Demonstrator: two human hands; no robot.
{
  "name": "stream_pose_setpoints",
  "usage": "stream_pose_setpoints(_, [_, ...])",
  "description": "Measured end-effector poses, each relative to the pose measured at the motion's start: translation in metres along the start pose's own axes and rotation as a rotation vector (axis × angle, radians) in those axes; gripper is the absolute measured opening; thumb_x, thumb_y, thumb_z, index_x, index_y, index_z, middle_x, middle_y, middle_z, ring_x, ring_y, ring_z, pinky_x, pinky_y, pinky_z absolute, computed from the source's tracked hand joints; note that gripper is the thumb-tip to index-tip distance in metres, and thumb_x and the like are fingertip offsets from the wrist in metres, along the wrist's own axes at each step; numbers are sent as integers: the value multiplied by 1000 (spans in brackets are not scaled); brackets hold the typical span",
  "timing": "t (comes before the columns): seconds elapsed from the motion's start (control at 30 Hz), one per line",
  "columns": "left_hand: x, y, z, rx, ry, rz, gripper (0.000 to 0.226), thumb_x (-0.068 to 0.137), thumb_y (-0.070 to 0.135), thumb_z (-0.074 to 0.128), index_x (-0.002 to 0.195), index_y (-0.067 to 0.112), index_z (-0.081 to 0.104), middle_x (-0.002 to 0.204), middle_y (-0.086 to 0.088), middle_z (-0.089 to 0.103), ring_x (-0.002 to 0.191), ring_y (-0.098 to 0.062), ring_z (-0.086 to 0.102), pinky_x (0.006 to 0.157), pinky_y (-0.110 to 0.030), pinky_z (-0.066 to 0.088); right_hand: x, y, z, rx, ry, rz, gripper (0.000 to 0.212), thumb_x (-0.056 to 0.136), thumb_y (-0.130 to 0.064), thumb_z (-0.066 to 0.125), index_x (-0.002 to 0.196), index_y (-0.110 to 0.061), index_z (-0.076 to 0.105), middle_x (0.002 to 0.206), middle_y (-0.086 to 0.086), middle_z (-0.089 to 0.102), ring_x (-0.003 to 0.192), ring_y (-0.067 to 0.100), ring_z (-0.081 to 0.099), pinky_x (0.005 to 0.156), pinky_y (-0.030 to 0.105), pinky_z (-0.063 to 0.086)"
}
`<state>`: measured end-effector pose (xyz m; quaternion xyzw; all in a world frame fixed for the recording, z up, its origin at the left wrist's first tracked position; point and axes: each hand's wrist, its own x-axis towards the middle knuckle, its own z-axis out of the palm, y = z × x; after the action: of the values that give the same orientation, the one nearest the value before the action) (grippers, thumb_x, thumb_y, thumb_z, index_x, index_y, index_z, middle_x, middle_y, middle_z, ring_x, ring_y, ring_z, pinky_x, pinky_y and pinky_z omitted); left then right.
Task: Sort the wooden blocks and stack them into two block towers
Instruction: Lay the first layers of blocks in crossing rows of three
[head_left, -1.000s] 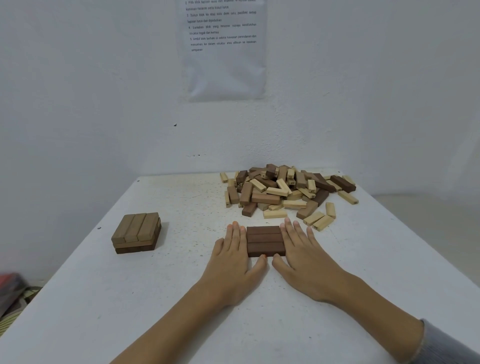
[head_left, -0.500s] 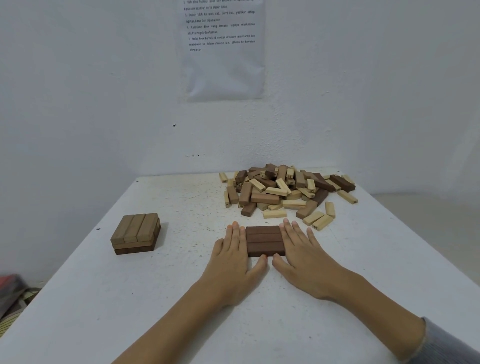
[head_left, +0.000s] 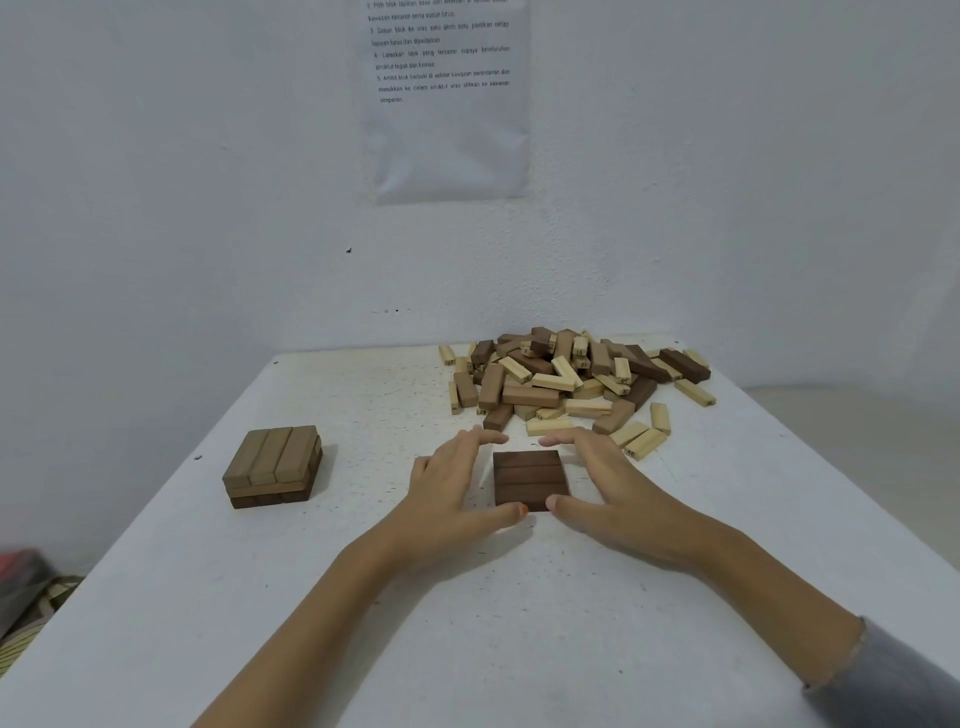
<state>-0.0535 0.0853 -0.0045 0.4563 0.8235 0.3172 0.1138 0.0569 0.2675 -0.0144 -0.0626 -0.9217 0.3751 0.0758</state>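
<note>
From my remote seat, the far left shows only a blurred reddish and striped bundle (head_left: 26, 592) down on the floor beside the white table (head_left: 363, 623); I cannot tell what it is. On the table, close to its left edge and about midway along, sits a low stack (head_left: 272, 465) with three mid-brown blocks lying side by side on top and darker wood at the bottom; I cannot count its layers with confidence. Above and behind, a printed sheet (head_left: 447, 130) hangs on the wall (head_left: 156, 208), its text too small for me to read. Near the middle of the table my operator's left hand (head_left: 452, 488) lies just left of the dark square (head_left: 530, 480), a single flat layer of three dark brown blocks set side by side. That hand is spread wide, its fingers nearly straight and reaching past the square's far left corner, its thumb tip touching the near edge; it is not closed around anything. The right hand (head_left: 605, 483) mirrors it on the square's right side, fingers wide and extended beyond the far right corner, thumb tip at the near edge, also gripping nothing that I can see. A grey sleeve (head_left: 893, 680) covers that forearm at the near right corner. Towards the far right corner lies the pile of loose blocks (head_left: 571, 379), pale, mid-brown and dark pieces jumbled together, some with printed numbers, a few pale ones strayed just beside the right fingers
</note>
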Motion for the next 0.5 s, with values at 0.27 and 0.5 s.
stream_pose_setpoints(0.27, [8, -16, 6, 1, 36, 99, 35, 73, 44, 57, 107, 37, 50, 117, 26, 46, 120, 14, 27, 101, -20, 15, 6, 13, 2, -121, 8, -123, 31, 89, -33, 64, 115, -39, 46, 121, -20, 43, 117, -4, 32, 89, 14, 31])
stream_pose_setpoints(0.5, [12, -22, 3, -7, 69, 105, 34, 71, 47, 65, 103, 37, 56, 114, 27, 54, 120, 6, 37, 103, -27, 18, 10, 17, 1, -137, 40, -145, 31, 86, -35, 66, 112, -40, 50, 117, -21, 49, 115, 0, 38, 88, 18, 33])
